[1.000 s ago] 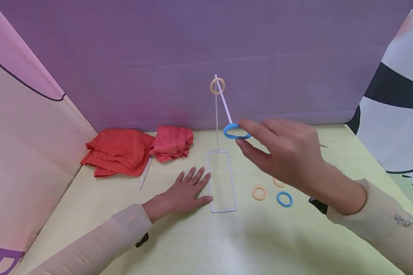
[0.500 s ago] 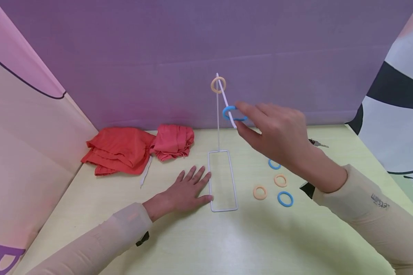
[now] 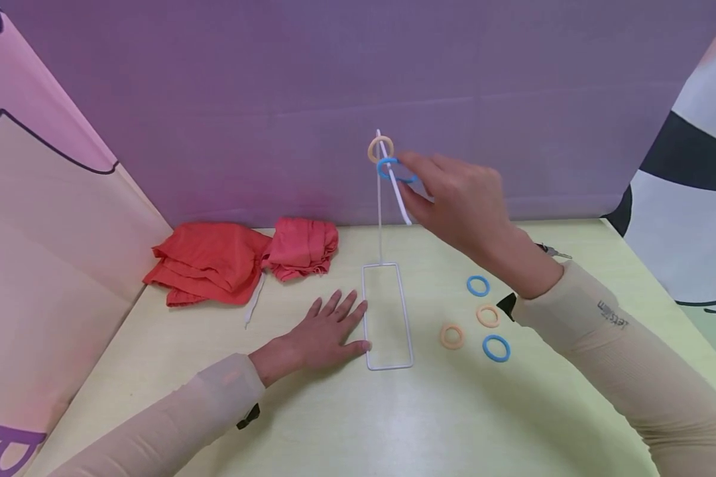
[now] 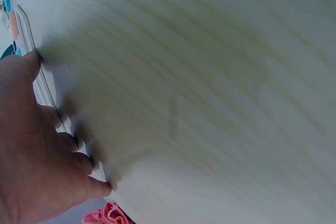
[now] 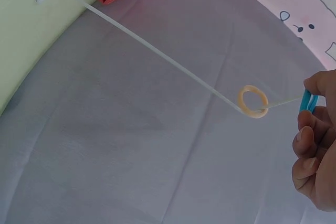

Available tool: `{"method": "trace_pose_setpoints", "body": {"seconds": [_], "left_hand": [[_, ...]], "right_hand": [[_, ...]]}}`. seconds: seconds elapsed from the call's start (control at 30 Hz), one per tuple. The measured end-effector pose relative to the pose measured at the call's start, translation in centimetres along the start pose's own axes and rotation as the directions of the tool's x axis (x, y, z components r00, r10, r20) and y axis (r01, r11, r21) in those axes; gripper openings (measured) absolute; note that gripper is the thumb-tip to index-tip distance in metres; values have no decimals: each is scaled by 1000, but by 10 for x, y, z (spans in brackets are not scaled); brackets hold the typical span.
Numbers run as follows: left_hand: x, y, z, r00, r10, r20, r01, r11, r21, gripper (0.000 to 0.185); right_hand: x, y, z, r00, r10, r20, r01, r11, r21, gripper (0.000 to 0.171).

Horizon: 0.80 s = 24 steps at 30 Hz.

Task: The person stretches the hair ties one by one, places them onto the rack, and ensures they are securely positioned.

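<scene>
A white wire stand (image 3: 402, 318) has a rectangular base on the table, a tall thin post and an arm slanting toward me from its top. An orange ring (image 3: 370, 154) hangs on that arm near the post. My right hand (image 3: 459, 199) pinches a blue ring (image 3: 384, 169) between thumb and fingers, with the arm passing through it, just in front of the orange one. In the right wrist view the blue ring (image 5: 306, 102) shows edge-on in the fingers. My left hand (image 3: 322, 338) lies flat with fingers spread, its thumb and fingertips at the base's left side.
Right of the base lie two blue rings (image 3: 496, 348) and two orange rings (image 3: 451, 336). Keys (image 3: 553, 251) sit farther back, partly behind the right forearm. Red cloth (image 3: 215, 262) and a smaller folded red cloth (image 3: 303, 246) lie at the back left. A purple curtain (image 3: 244, 119) hangs behind the table.
My right hand has carried the blue ring from the arm's near tip back along the arm, up and left toward the orange ring. The left hand has stayed put.
</scene>
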<state>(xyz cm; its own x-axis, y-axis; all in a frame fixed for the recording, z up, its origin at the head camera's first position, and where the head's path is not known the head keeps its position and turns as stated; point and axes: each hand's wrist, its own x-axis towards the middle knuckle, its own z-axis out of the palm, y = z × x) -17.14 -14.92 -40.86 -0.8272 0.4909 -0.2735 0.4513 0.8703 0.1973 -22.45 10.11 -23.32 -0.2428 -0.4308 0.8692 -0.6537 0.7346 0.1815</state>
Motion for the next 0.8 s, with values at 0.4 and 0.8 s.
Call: {"method": "trace_pose_setpoints", "body": {"seconds": [0.4, 0.8], "left_hand": [[1, 0, 1, 1000, 5, -3, -5, 1000, 5, 84], [-2, 2, 0, 1000, 3, -8, -3, 1000, 6, 83]], "right_hand": [[6, 7, 24, 998, 58, 7, -58, 998, 11, 25], [11, 11, 34, 994, 111, 13, -110, 994, -10, 22]]}}
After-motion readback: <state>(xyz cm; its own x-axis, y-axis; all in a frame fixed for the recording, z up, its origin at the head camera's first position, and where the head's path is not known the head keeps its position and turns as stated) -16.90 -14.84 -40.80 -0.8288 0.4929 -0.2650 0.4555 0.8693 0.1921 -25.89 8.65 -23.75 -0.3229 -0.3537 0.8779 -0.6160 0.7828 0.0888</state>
